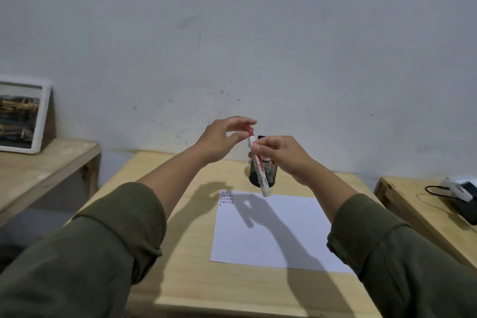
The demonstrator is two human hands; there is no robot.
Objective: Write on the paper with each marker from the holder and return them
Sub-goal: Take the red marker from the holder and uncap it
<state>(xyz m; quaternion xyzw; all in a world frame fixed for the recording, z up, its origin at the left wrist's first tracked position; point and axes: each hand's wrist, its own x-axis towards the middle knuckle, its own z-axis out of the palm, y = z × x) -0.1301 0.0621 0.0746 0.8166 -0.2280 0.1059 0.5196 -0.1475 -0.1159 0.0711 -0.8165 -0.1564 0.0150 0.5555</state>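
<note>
Aloft, two hands (pixel 258 147) grip one marker (pixel 258 165).

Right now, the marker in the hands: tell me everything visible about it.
The red whiteboard marker has a white barrel, plastic by the look of it, with red and dark lettering along its length and a red cap at the upper end. It is held in the air, nearly upright and slightly tilted, in front of the black mesh holder and above the far edge of the paper. The right hand grips the barrel near the middle; the left hand pinches the cap. The cap appears to be still on.
</note>
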